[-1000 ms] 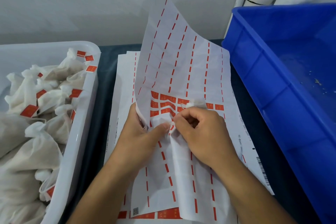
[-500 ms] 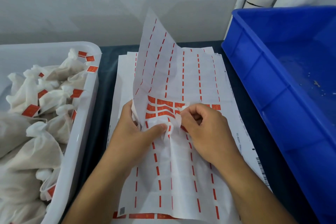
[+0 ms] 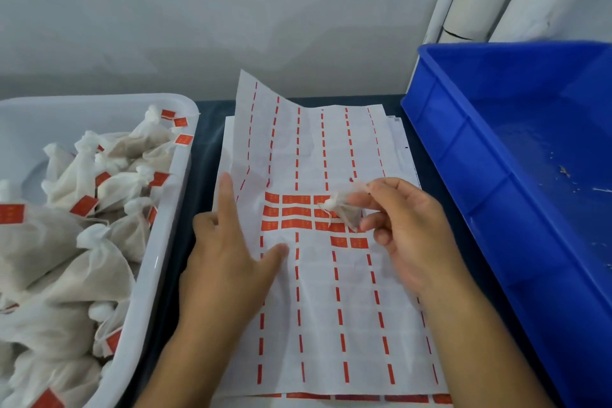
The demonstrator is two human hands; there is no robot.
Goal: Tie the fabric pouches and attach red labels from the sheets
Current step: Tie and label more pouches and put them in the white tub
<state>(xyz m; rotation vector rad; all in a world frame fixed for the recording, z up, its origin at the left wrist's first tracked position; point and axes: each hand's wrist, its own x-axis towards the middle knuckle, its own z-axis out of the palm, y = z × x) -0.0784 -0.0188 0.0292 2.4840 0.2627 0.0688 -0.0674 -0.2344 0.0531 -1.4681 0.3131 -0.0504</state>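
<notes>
Dark blue-grey surface (image 3: 205, 129) runs to the wall at 12 o'clock. On it: white tub (image 3: 159, 262) w/ tied pouches at 9, stack of label sheets (image 3: 331, 308) at centre, blue crate (image 3: 463, 175) at 3, just beside the sheets.

It looked like a small packing workshop: a white plastic tub (image 3: 172, 209) heaped with labelled fabric pouches (image 3: 129, 189), a blue plastic crate (image 3: 463, 195), and stacked label sheets (image 3: 331, 291) on a dark table (image 3: 205, 119).

Label sheets (image 3: 331, 291) between tray (image 3: 165, 242) and bin (image 3: 480, 209)
</notes>
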